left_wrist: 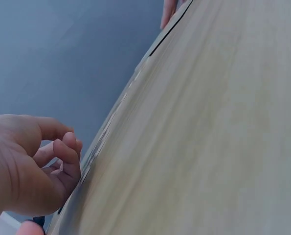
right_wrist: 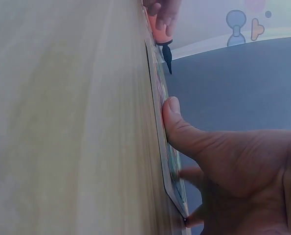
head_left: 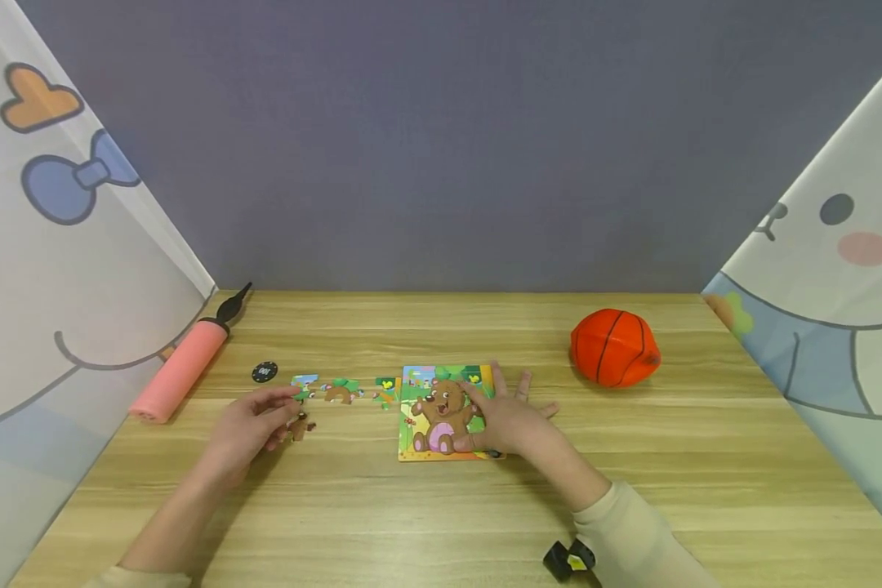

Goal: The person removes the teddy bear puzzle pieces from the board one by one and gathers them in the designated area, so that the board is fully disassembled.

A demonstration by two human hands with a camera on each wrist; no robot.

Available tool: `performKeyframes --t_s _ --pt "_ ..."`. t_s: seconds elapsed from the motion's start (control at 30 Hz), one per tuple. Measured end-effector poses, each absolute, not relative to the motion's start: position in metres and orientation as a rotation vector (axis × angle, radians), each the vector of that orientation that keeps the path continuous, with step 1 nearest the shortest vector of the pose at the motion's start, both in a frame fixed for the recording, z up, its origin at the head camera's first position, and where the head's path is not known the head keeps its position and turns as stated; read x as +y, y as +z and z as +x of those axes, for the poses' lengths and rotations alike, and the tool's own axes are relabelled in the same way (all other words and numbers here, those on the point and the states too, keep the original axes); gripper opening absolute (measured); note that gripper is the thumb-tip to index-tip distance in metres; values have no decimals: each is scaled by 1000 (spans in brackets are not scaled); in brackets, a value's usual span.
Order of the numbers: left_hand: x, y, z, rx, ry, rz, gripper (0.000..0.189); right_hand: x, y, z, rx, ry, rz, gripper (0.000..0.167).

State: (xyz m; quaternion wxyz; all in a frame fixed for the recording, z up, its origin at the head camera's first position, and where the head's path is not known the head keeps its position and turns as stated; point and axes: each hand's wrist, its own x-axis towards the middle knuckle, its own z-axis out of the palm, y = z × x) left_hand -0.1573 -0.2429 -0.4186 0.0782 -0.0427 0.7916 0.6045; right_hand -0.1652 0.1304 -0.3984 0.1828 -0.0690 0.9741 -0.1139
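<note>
A square bear jigsaw puzzle (head_left: 441, 408) lies flat on the table, showing a brown bear with a pink belly. My right hand (head_left: 510, 416) rests on its right side, fingers spread past the edge and thumb on the picture. To the left, loose puzzle pieces (head_left: 340, 392) lie in a row, with brown pieces (head_left: 300, 426) just below its left end. My left hand (head_left: 246, 429) is at that left end, its index finger and thumb bent close to the pieces. In the left wrist view its fingers look curled; whether a piece is between the fingertips cannot be made out.
A pink hand pump (head_left: 184, 367) with a black nozzle lies at the left, near a black round chip (head_left: 265, 371) marked 100. A dented red ball (head_left: 613, 349) stands at the back right. Beside the right sleeve lies a small black object (head_left: 562, 561). A grey wall (head_left: 448, 147) rises behind.
</note>
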Motion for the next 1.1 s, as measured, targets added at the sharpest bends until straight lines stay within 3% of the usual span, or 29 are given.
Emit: performKeyframes --t_s 0.27,1.1 --pt "-222 -418 -160 2347 1859 -123 38 130 -398 -165 2741 -295 -182 117" --pt "-150 -415 -178 2264 1826 82 28 134 -400 -164 2704 -261 -182 113"
